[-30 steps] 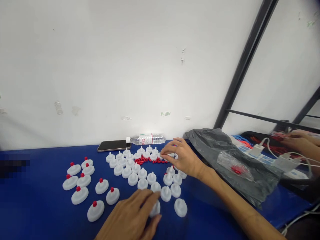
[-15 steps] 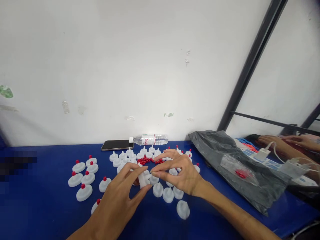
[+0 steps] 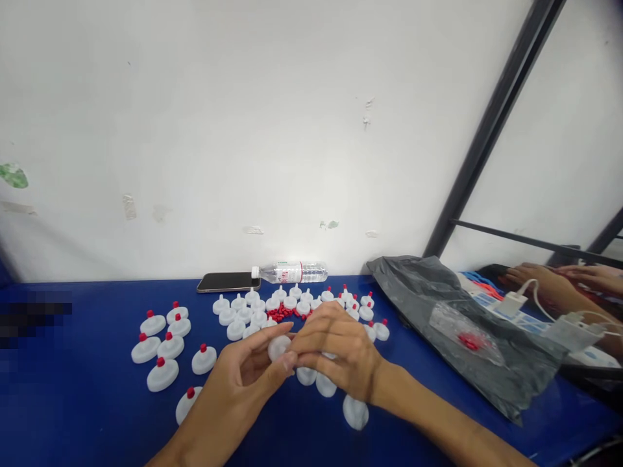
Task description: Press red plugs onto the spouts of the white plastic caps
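A white plastic nozzle cap (image 3: pixel 278 348) is between my two hands, its round part turned towards me. My left hand (image 3: pixel 250 373) grips it from the left, thumb below and fingers behind. My right hand (image 3: pixel 338 347) is closed against the cap's right side, with its fingertips bunched there and the cap's spout hidden. Several bare white nozzle caps (image 3: pixel 236 329) stand just beyond my hands, around a pile of small red tips (image 3: pixel 280 312). More bare caps (image 3: pixel 355 412) lie beneath and beside my right hand.
White caps with red tips (image 3: pixel 163 374) stand at the left, and others (image 3: pixel 366 312) at the back right. A phone (image 3: pixel 228 281) and a clear bottle (image 3: pixel 292 272) lie along the wall. On the right are a grey plastic bag (image 3: pixel 487 363), a power strip (image 3: pixel 525 318) and another person's hands (image 3: pixel 540 279).
The held cap has turned so its round part faces me. My right hand has gone from pinching the spout with fingers raised to closing its fingers round the cap's side.
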Tool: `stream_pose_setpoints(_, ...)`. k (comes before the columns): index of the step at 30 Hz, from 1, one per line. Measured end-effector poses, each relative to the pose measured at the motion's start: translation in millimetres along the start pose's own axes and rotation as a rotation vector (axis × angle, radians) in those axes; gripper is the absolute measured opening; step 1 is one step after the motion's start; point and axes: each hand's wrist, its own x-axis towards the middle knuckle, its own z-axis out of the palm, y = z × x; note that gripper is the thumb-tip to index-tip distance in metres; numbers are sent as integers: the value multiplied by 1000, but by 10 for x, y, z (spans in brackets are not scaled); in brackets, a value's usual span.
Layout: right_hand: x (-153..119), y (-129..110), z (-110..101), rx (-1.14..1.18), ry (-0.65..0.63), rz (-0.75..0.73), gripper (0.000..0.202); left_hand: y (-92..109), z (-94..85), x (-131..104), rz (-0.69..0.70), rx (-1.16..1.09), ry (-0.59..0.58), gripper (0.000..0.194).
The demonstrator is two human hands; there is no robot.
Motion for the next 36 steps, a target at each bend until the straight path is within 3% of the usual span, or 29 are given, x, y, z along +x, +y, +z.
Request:
stream_pose_setpoints(12,-20,35,21,-91,23,-154,13,29,-49,56,-50,95,-104,57)
stream_pose_setpoints(17,-14,-12,57,-83,53,-116,20,128,15,40,-60,5,-197,49)
stream_pose_setpoints(22,38,-109,57,20,66,-30,16,43,8,19,-27,22,-172,61)
stream_pose_setpoints(25,98,-44,-177,17,86,107,11,-56,-24,-9,-2,78,-139,66)
stream_pose_setpoints(28,125,182,-643,-199,57,376,15,-104,-11,-80,61,212,-144,58)
stream_pose_setpoints(31,41,504,-1131,-570,-241,765,21,-87,53,-170,188,451,-16,43)
stream_pose_setpoints(33,-81,704,-1345,-624,-336,882,16,-69,89,-204,241,547,42,37)
stream_pose_setpoints(36,-285,904,-1457,-575,-491,992,10,-76,84,-197,247,599,22,34)
